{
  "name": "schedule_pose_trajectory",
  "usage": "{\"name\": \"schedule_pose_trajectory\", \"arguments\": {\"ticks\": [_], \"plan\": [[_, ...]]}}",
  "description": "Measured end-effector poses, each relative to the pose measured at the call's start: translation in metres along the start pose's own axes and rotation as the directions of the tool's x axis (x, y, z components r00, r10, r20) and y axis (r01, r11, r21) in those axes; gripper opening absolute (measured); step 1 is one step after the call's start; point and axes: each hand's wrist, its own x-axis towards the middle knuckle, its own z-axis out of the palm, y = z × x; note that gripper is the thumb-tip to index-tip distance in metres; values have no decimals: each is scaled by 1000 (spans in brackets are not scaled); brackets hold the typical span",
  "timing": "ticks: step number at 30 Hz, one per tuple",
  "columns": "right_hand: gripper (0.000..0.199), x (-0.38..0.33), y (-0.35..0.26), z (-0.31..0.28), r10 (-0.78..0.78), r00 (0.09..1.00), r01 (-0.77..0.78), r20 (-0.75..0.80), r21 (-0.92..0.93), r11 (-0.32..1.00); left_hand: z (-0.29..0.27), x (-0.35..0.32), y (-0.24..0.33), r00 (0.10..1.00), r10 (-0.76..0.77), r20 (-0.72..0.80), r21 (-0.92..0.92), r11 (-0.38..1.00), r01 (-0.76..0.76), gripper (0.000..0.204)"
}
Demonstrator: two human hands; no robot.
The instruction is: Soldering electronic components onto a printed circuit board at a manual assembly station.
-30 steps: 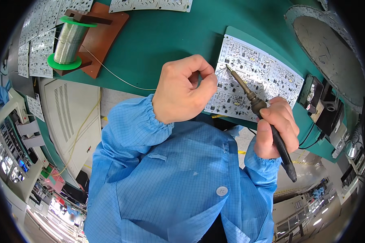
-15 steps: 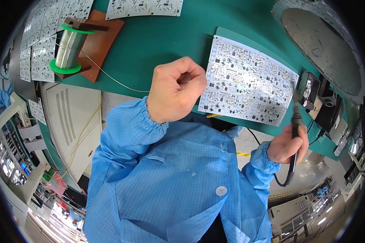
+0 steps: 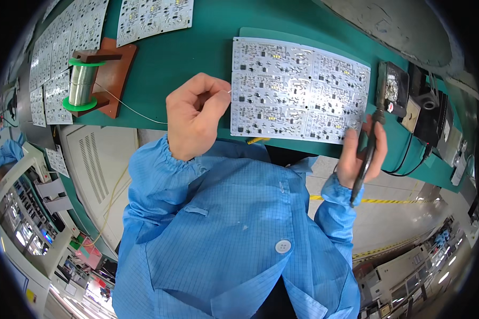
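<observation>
"Right hand first: what's different?"

"It has swung away from the board. A second ago the iron had its tip over the parts there; now the tip is up by the dark box of bright metal bits, just past the board's right edge. The fingers are wrapped around the handle."

"Is the tip touching the box?"

"I can't tell; it's blurred against the box's left side."

"And the left hand?"

"Thumb and forefinger are together, pinching the solder. A short end pokes out toward the board's left edge; I can't say whether it touches. The rest runs back to the spool on its brown stand."

"Has the board moved?"

"It sits further left in view, but so do the spool and the box, so I'd put that down to the head turning. It lies on the tabletop between the two hands, and neither grips it."

"So what does the change mean for the work?"

"As I read it, a break in the soldering: with the iron off the board, no joint is being heated, while the solder stays pinched beside it."
</observation>
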Motion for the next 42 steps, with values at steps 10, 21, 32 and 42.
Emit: {"name": "schedule_pose_trajectory", "arguments": {"ticks": [10,21,32,42], "plan": [[43,-4,-3,-9,-35,998,39,-57,81,996,6,6,11,950,266,-163,326,923,-203,3],[11,20,-42,-34,-271,946,229,179,222,948,66,-8,11,792,505,344,373,700,-609,13],[11,28,-42,-20,-306,929,254,208,240,937,69,-5,2,786,522,331,446,648,-618,13],[12,34,-47,-19,-299,923,246,243,226,943,69,-3,-2,764,545,345,475,601,-643,11]]}}
